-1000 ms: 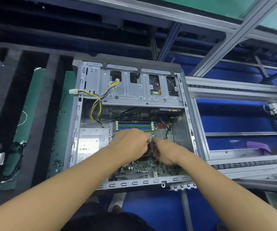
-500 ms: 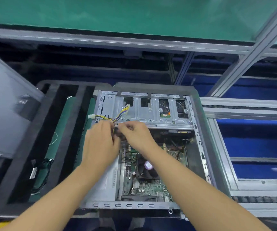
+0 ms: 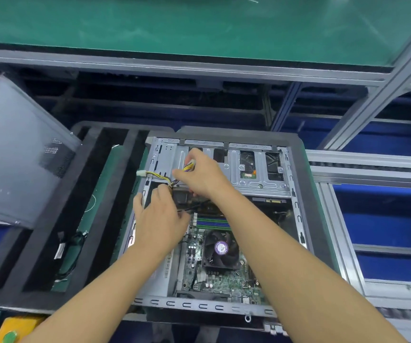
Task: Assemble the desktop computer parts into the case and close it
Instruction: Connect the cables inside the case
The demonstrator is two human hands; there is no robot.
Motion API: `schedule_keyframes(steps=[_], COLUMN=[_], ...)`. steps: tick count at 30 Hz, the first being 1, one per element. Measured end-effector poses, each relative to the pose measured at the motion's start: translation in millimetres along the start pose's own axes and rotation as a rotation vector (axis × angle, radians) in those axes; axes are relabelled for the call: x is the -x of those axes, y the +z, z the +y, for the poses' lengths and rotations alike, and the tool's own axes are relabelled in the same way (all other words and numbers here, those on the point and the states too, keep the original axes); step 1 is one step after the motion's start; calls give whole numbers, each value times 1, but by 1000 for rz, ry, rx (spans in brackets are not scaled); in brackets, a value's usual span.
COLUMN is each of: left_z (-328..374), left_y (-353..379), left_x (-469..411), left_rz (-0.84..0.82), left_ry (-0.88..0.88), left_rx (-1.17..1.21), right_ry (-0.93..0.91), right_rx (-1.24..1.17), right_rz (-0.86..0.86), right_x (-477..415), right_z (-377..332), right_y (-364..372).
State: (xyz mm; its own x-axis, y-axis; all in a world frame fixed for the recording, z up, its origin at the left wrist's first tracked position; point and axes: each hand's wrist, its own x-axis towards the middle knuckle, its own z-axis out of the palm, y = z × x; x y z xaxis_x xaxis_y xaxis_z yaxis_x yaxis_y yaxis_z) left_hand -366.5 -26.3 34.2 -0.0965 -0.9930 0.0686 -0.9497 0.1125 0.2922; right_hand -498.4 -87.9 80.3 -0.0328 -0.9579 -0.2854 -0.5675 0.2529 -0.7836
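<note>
**Both grips at the power cables in the open case**

The right grip [image 3: 199,177] is closed on the yellow-and-black cable bundle [image 3: 161,176], pinching the wires just under a pale plug at its fingertips. The left grip [image 3: 160,224] sits just left of it and nearer the person. Its thumb is spread onto the case's left wall and its fingers curl toward the same bundle. Those fingertips are hidden, so I cannot tell whether it holds the wires. A white connector [image 3: 140,173] juts from the bundle, left of both grips.

The computer case [image 3: 295,194] lies open on its side beneath both grips, seated in a black foam tray [image 3: 38,243]. Under the right forearm lie the motherboard [image 3: 224,283], its cooler fan [image 3: 220,248] and the memory sticks [image 3: 212,222]. The side panel [image 3: 14,157] leans well left of the left grip.
</note>
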Motion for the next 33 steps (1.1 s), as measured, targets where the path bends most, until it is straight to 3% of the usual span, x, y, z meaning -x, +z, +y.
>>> schedule_keyframes(steps=[5,10,12,17,22,28,33], left_z=[-4,5,12,19,22,9,5], left_y=[-2,4,6,12,12,5,-2], left_x=[-4,-2,1,-3,-16,-16,-11], left_rz=[34,-86,-170,-299,-471,-496,-500], left_ry=[36,337,418,387,444,683,645], left_rx=[67,126,52,-236,-173,-185,-63], right_ry=[-30,53,63,42,78,51,-10], right_rx=[161,204,213,214,-43,-311,-464], right_rz=[-87,-263,-279,-247,-153,-182,-207], right_x=[30,58,64,75,74,72,77], right_z=[31,67,81,108,120,116,110], right_y=[-22,-30,-32,-25,-16,-13,-15])
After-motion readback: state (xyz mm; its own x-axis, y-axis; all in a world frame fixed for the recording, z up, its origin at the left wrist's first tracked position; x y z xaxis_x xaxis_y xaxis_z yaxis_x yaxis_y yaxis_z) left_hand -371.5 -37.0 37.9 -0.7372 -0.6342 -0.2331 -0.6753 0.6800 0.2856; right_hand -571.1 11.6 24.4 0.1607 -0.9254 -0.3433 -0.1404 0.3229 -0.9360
